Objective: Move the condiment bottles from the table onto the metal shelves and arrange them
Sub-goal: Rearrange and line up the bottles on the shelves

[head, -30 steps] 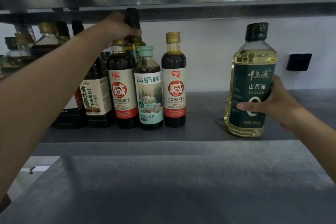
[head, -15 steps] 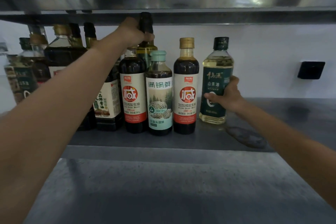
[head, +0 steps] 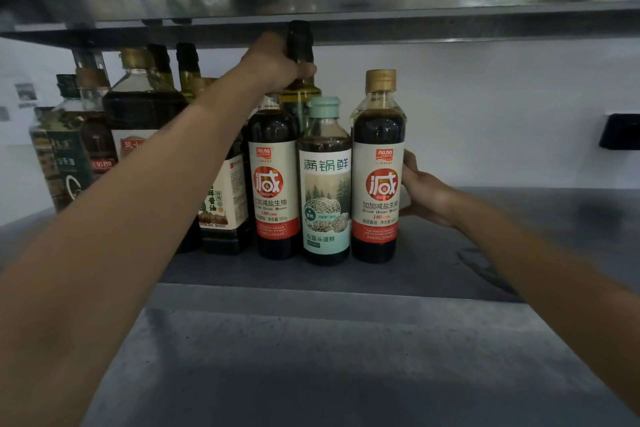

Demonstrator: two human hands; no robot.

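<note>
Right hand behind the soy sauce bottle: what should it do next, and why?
Probably let go and draw back. The right hand curls round a pale oil bottle that seems to stand on the shelf, tucked behind the gold-capped soy sauce bottle, so it looks placed.

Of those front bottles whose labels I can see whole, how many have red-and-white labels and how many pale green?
Red-and-white label bottles: 2
Pale green label bottle: 1
Total: 3
</note>
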